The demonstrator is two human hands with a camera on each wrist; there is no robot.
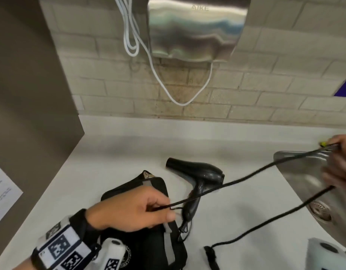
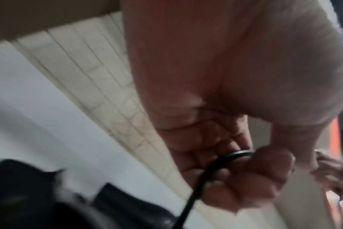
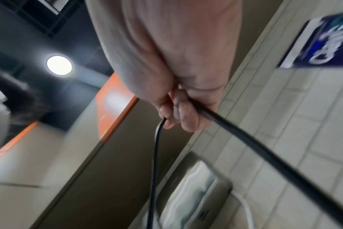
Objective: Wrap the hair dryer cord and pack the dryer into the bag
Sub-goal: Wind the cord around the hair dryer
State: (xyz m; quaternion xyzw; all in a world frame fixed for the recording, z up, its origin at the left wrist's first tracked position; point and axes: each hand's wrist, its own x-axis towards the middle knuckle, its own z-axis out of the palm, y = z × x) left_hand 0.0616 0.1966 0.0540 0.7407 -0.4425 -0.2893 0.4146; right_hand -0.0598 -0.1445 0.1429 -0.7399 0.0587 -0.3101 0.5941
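A black hair dryer lies on the pale counter, its handle pointing toward me. To its left lies a black bag, partly under my left hand. That hand pinches the black cord near the dryer's handle; the left wrist view shows its fingers curled round the cord. At the right edge my right hand grips the cord over the sink, stretching it taut. A second strand drops from that hand to the counter, ending by a black strap.
A steel sink with a drain is set into the counter at the right. A metal hand dryer with white cables hangs on the brick wall. A brown partition stands on the left.
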